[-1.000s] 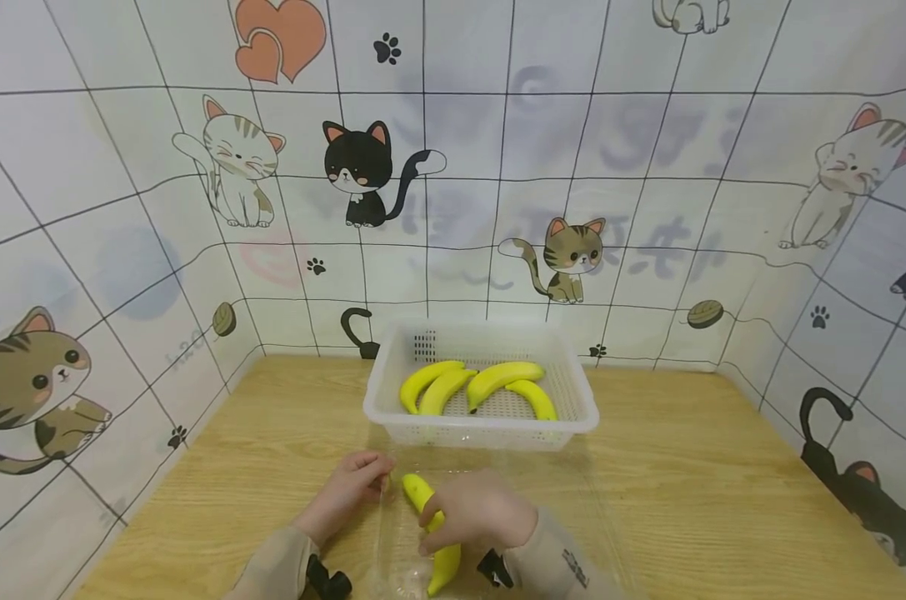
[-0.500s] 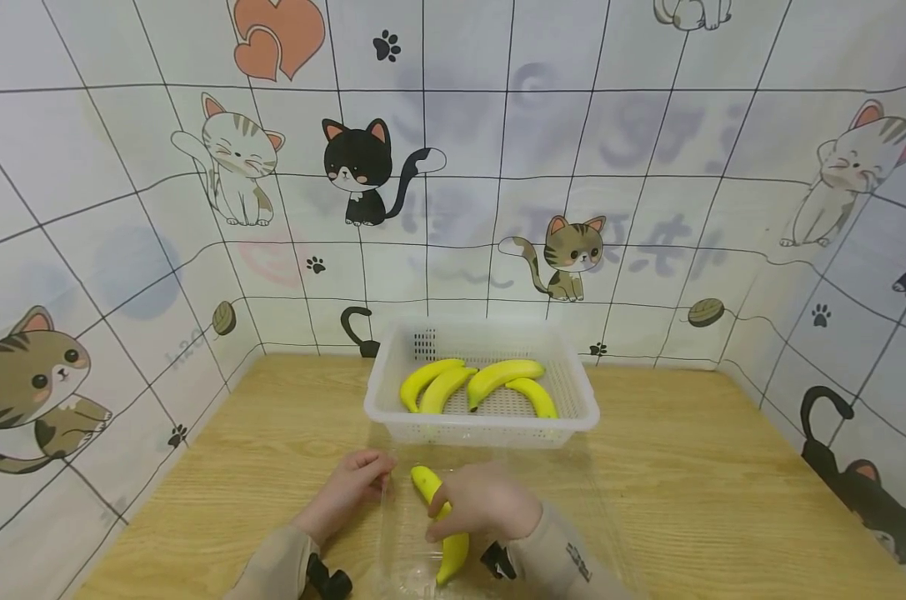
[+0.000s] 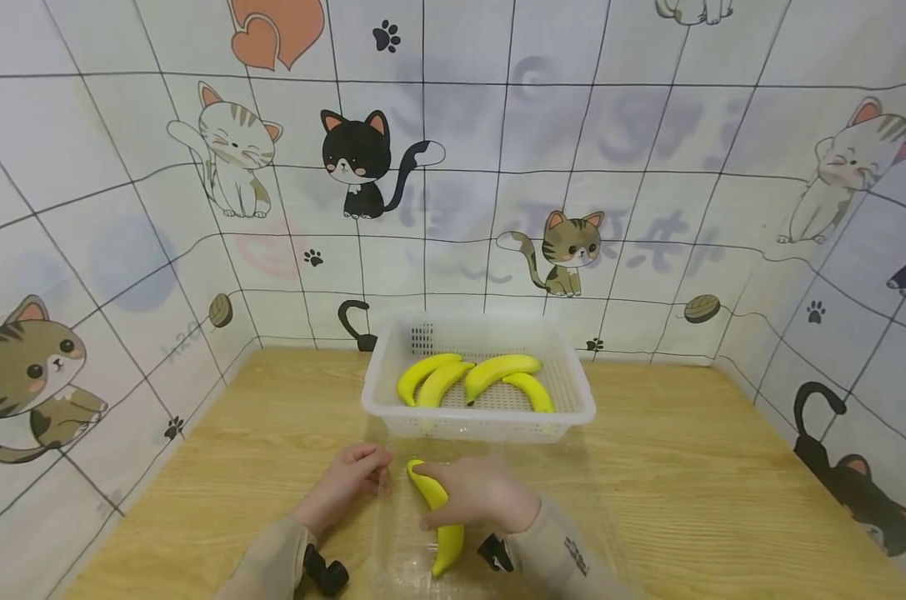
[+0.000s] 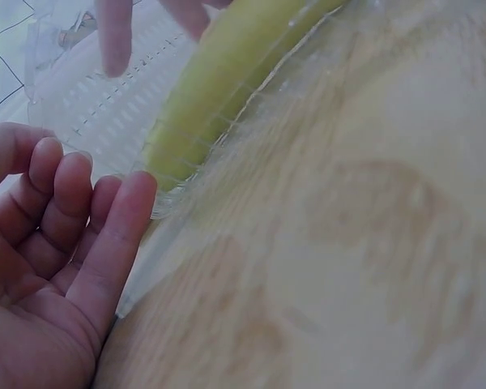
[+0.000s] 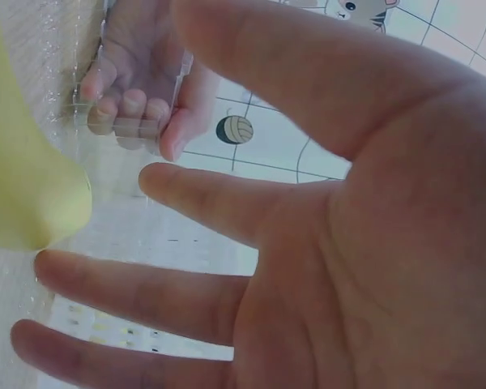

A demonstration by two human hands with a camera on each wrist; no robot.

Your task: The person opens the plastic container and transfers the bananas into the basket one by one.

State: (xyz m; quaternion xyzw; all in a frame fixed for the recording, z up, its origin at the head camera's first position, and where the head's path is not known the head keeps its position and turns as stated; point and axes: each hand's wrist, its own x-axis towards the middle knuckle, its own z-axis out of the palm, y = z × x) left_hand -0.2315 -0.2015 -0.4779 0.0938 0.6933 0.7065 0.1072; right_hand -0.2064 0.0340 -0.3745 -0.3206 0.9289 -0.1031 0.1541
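A yellow banana [image 3: 448, 546] lies lengthwise in a clear plastic container [image 3: 405, 567] at the front of the table. My right hand [image 3: 490, 493] is over it with fingers spread and fairly straight; in the right wrist view a gap shows between the thumb and the banana [image 5: 24, 170]. At the container's far left corner, my left hand [image 3: 347, 483] pinches the clear rim. The left wrist view has the left hand's curled fingers [image 4: 69, 190] beside the container wall, with the banana [image 4: 211, 89] behind the plastic. The right palm hides part of the container in the head view.
Behind the container stands a white perforated basket [image 3: 475, 427] with several bananas [image 3: 501, 371] in it. A wooden tabletop [image 3: 693, 475] extends to both sides. Cat-printed sheeting [image 3: 460, 200] walls in the back and sides.
The banana has shifted slightly away from me and to the right inside the container. My right hand's fingers have spread from around it. My left hand has stayed at the rim.
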